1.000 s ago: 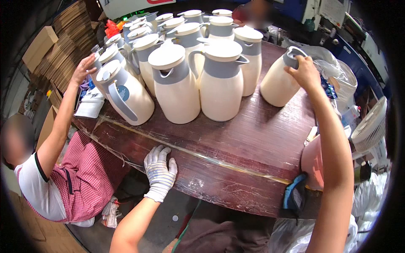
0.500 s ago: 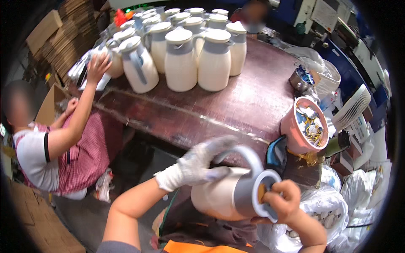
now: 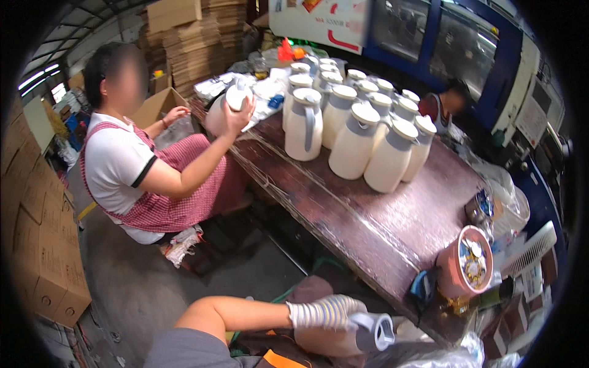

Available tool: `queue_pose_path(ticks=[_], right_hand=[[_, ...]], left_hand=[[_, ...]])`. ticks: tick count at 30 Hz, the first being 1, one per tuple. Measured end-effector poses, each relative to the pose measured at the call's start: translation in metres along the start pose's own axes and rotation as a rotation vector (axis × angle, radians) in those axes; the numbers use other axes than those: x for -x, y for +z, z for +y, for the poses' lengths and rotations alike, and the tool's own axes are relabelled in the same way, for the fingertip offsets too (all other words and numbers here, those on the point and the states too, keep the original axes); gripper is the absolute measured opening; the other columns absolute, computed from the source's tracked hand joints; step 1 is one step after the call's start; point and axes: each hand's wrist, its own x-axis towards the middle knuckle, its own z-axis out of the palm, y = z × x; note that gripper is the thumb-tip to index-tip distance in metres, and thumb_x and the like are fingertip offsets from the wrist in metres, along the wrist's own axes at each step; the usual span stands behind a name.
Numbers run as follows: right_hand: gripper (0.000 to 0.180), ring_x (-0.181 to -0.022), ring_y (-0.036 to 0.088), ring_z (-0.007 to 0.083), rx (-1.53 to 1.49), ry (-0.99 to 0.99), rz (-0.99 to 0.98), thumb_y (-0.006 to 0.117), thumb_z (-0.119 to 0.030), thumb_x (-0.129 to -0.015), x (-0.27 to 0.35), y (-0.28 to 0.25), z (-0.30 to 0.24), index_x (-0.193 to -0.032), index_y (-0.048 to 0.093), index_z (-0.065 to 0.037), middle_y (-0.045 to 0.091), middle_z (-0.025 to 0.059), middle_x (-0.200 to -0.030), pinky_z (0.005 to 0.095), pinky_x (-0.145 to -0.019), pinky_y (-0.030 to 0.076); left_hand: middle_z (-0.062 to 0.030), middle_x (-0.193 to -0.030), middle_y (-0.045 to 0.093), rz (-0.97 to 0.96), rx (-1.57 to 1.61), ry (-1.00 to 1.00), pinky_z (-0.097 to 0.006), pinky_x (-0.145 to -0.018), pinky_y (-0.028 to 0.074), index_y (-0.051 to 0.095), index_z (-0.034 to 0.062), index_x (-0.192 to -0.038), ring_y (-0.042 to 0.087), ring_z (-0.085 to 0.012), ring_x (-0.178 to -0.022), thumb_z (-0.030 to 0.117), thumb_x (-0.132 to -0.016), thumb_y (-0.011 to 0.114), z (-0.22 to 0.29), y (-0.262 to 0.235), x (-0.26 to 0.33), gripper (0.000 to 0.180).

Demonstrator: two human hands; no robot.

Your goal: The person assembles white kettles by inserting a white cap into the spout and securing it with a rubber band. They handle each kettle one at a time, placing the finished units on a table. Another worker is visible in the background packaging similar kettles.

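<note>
Head view, gloved left hand gripping cream jug on its side, low by the lap — right hand out of sight, wooden table beside.

Right hand out of view, gloved left hand partly behind cream jug, co-worker's face blurred

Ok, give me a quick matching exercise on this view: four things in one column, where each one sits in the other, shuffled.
Things:
1. Gloved left hand
2. Pink tub of small parts
3. Cluster of cream jugs
4. Co-worker's hand

Places:
A. Standing on the far part of the brown table
B. At the table's near right corner
C. On a cream jug at the table's far left end
D. On the grey-handled jug low in the lap

Pairs: 1-D, 2-B, 3-A, 4-C
</note>
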Motion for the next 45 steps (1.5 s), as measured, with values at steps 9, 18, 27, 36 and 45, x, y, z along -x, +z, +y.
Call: queue_pose_path(ticks=[9,18,27,36,45], right_hand=[[0.050,-0.108,0.056,0.0345,-0.364,-0.113,-0.027,0.056,-0.035,-0.091,0.013,0.009,-0.084,-0.124,0.054,0.002,0.058,0.0239,-0.117,0.0435,-0.097,0.044],[0.050,-0.111,0.055,0.0330,-0.563,-0.130,-0.092,0.055,-0.033,-0.091,0.018,0.011,-0.112,-0.125,0.052,0.002,0.056,0.0227,-0.119,0.0433,-0.098,0.043],[0.050,-0.113,0.053,0.0315,-0.890,-0.053,-0.153,0.054,-0.031,-0.090,0.032,0.008,-0.131,-0.127,0.051,0.003,0.055,0.0215,-0.122,0.0431,-0.099,0.042],[0.050,-0.116,0.052,0.0300,-1.524,-0.019,-0.382,0.053,-0.029,-0.090,0.077,-0.020,-0.160,-0.128,0.050,0.003,0.054,0.0203,-0.125,0.0429,-0.100,0.040],[0.051,-0.125,0.045,0.0302,-1.083,-0.770,-0.655,0.052,-0.024,-0.092,0.095,-0.039,-0.250,-0.134,0.045,0.004,0.049,0.0197,-0.134,0.0399,-0.106,0.033]], left_hand=[[-0.0049,-0.069,0.062,-0.050,0.020,-0.158,-0.032,-0.059,0.048,0.061,0.0160,-0.118,0.062,-0.0172,-0.062,0.017,-0.080,0.063,0.020,0.012,-0.010,0.037],[0.0052,-0.078,0.060,0.139,0.323,-0.003,-0.021,-0.064,0.044,0.061,0.0099,-0.115,0.055,-0.0043,-0.069,0.014,-0.084,0.065,-0.014,0.012,-0.016,0.032],[0.0050,-0.088,0.060,0.199,0.551,0.134,-0.016,-0.054,0.039,0.060,0.0055,-0.115,0.049,-0.0003,-0.065,0.007,-0.083,0.067,-0.034,0.006,-0.029,0.033],[-0.0019,-0.069,0.060,0.030,0.151,-0.181,-0.026,-0.056,0.047,0.057,0.0123,-0.127,0.057,-0.0100,-0.056,0.017,-0.081,0.065,0.001,0.005,-0.017,0.047],[-0.0130,-0.108,0.068,0.017,0.008,0.078,-0.034,-0.089,0.048,0.057,0.0110,-0.128,0.065,-0.0266,-0.101,0.021,-0.082,0.064,-0.008,0.015,-0.008,0.048]])
